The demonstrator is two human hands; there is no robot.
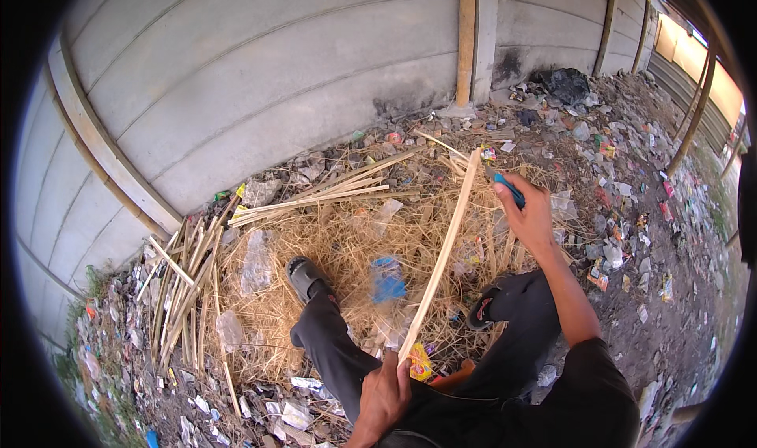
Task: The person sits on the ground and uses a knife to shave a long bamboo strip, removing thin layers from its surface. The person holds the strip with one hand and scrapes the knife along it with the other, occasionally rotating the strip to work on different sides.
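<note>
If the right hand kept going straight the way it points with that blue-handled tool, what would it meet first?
Probably the upper part of the long bamboo strip: the right hand and its blue-handled tool aim up-left toward it. Depth is unclear; if the hand passed it, the straw pile lies beyond.

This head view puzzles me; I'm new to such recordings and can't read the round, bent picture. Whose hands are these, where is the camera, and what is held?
The camera sits on a person's head and looks down, so you see their own arms and legs from above. Its wide lens bends straight lines, which is why the grey wall curves. The person sits on the ground with legs in dark trousers stretched out. The left hand grips the near end of a long bamboo strip, which slants away towards the wall. The right hand is at the far part of the strip and holds a blue-handled tool; its working end is hidden. Below lies a heap of straw-like shavings, more bamboo strips on the left, and scattered litter.
</note>
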